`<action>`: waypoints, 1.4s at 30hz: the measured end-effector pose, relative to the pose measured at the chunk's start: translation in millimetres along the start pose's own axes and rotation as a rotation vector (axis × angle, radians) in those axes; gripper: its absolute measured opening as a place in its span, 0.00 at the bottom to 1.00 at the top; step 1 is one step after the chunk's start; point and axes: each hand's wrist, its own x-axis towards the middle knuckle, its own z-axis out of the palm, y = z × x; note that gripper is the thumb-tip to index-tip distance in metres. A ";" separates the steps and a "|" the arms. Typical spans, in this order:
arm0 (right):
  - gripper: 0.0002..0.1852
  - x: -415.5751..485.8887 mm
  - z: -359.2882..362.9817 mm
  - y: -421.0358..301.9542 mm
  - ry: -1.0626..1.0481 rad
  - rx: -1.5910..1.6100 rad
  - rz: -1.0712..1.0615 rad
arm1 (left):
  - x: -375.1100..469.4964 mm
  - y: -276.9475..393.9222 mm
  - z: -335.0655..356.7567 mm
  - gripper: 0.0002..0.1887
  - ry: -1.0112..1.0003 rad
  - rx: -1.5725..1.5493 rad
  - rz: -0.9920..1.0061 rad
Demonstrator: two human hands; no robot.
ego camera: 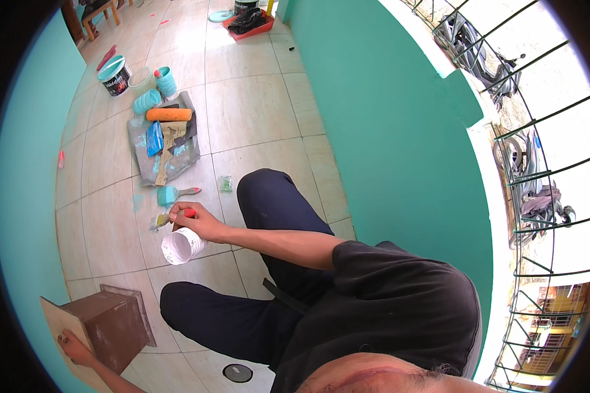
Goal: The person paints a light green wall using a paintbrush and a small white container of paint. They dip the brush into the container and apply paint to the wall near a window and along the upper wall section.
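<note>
My right hand [191, 216] holds a paintbrush [162, 220] with pale bristles and a red handle, together with a ribbed white plastic cup [181, 247], its open mouth towards the lower left. My left hand [76, 348], fingers curled, rests on the light board [59, 314] of a brown box-like stand [115, 324]; whether it grips something is unclear. Just above my right hand, a wider turquoise-stained paintbrush [169, 195] lies on the floor. Beyond it, a grey stained sheet [145, 167] bears an orange roller sleeve [169, 115], a blue packet [155, 139] and torn brown paper [174, 130].
Paint bucket [113, 76], turquoise cups [165, 81] and clear tub [141, 80] stand beyond the sheet. A red tray [250, 32] with black plastic is farther off. Turquoise walls [398, 123] flank the tiled floor. A round floor drain [237, 373] is near my legs. A person sits at the top left.
</note>
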 end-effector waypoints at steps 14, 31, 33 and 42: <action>0.15 -0.8 0.2 -5.6 0.007 -0.023 0.022 | 4.1 -4.8 9.7 0.31 0.046 -0.007 -0.035; 0.14 0.7 1.9 -3.6 0.022 -0.002 0.008 | 5.7 -10.9 10.7 0.29 0.015 0.037 0.005; 0.14 1.0 0.6 -1.9 0.023 -0.007 0.002 | 3.8 -4.4 3.6 0.29 -0.019 0.003 0.017; 0.14 1.8 -0.4 -0.8 0.002 -0.028 -0.003 | -2.2 4.0 -8.7 0.28 -0.009 -0.044 0.020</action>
